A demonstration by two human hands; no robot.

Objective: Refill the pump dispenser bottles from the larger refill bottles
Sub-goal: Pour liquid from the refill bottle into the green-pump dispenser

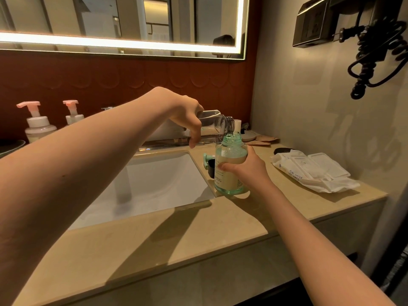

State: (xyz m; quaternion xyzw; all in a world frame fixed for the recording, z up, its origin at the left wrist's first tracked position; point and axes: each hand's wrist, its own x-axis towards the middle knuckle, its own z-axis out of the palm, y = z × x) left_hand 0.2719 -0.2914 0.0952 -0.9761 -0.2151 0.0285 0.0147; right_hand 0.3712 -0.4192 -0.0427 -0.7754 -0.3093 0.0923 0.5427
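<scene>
Presently: left hand [187, 115] grips one clear refill bottle [213, 127], tipped, little liquid inside, mouth over neck of one green dispenser bottle [229, 151], part-filled. Right hand [245, 171] grips it upright on counter [154, 239] at sink [154, 184] corner. Two pink-pump bottles [38, 127] rear left. One wipes pack [309, 171] right.

Clear glossy plastic refill bottle [210, 127], translucent green dispenser bottle [230, 166], smooth polished beige stone counter [154, 235]

A lit-edged mirror [123, 21] hangs on the red-brown wall [110, 74] above the beige stone table [154, 235] and white sink [154, 184].
</scene>
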